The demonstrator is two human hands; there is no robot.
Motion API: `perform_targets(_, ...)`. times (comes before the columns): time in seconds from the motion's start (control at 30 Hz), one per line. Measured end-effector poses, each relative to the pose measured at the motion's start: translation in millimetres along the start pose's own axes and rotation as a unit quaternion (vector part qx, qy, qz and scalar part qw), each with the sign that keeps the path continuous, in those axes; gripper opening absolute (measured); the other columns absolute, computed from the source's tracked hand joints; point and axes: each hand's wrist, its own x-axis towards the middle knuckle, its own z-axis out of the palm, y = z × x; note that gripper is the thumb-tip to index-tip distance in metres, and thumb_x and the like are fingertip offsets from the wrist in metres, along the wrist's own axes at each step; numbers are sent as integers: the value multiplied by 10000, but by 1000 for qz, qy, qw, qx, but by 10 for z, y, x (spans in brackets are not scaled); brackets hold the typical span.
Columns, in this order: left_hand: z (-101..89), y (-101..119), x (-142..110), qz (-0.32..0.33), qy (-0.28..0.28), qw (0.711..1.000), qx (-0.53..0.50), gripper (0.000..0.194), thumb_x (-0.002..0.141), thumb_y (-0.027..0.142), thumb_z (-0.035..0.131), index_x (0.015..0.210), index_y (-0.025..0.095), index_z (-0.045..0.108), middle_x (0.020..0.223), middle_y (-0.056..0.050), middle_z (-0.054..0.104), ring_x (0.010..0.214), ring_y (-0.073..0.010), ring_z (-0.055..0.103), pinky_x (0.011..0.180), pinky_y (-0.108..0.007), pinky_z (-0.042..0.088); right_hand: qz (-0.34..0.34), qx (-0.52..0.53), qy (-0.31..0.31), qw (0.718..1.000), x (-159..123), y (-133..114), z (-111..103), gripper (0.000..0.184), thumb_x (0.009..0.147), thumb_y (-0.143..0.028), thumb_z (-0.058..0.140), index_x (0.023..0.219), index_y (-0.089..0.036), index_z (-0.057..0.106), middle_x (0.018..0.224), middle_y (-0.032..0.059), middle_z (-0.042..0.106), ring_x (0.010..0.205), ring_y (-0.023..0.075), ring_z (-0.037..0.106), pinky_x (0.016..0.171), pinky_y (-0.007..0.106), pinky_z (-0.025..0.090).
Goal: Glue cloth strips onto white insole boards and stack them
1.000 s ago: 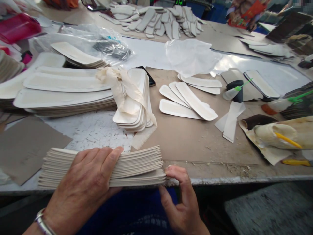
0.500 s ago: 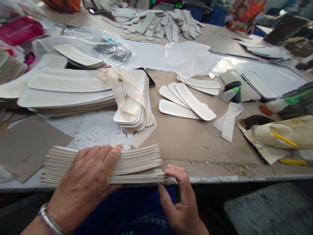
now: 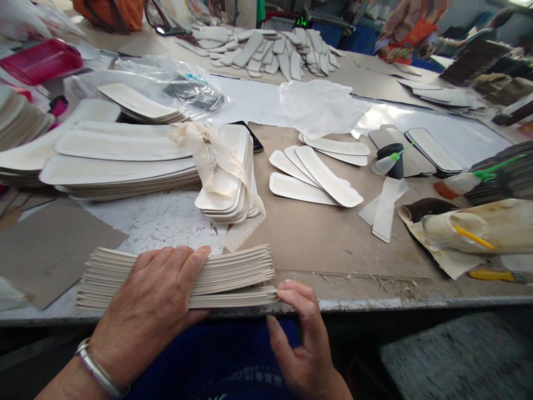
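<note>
At the table's front edge lies a stack of thin, cream-coloured elongated pieces (image 3: pixel 237 273), turned on their edges so that their long sides show. My left hand (image 3: pixel 152 297) is wrapped over the stack, thumb towards me. A gap at the right end parts a thinner front group from the rest. My right hand (image 3: pixel 306 339) touches that front group's right end with its fingertips; its thumb is held apart below. Behind the stack, more such pieces (image 3: pixel 227 191) lie piled with a pale cloth strip (image 3: pixel 208 153) over them. Several loose pieces (image 3: pixel 328 176) are fanned out to the right.
Larger piles of pieces (image 3: pixel 120 166) stand at the left, near a grey-brown board (image 3: pixel 58 253). On the right are squeeze bottles (image 3: pixel 385 165), a rolled, stained sheet (image 3: pixel 499 222) and a yellow-handled tool (image 3: pixel 493 275). A heap of pieces (image 3: pixel 270 50) and another person (image 3: pixel 410 33) are at the back.
My view has shifted slightly. Both hands keep nearly the same place on the stack, and the pieces around them have not moved.
</note>
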Motion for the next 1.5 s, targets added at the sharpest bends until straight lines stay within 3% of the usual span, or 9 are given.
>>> perform_targets(0.33,-85,56,24,-3,-6,1000,12,641,648,257,780,1185,104,465,1018,-129,609,937,-312,564,845,-441,398,18,34,-15,999,-25,9,7,403,841,-74,525,1212,-208,444,1168,114,473,1132,235,497,966,412,453)
perform_targets(0.9,-40,31,9,3,9,1000,21,633,629,255,783,1175,116,495,997,-119,613,919,-313,563,824,-435,406,47,47,-14,998,-21,-4,66,333,852,-109,530,1145,-222,421,1147,102,449,1115,217,480,940,368,446)
perform_targets(1.5,-86,34,26,13,6,999,33,680,607,312,824,1158,112,481,951,-95,600,867,-297,554,778,-415,404,58,73,-14,996,-17,9,85,342,848,-100,548,1138,-230,421,1151,95,424,1139,226,438,964,406,414)
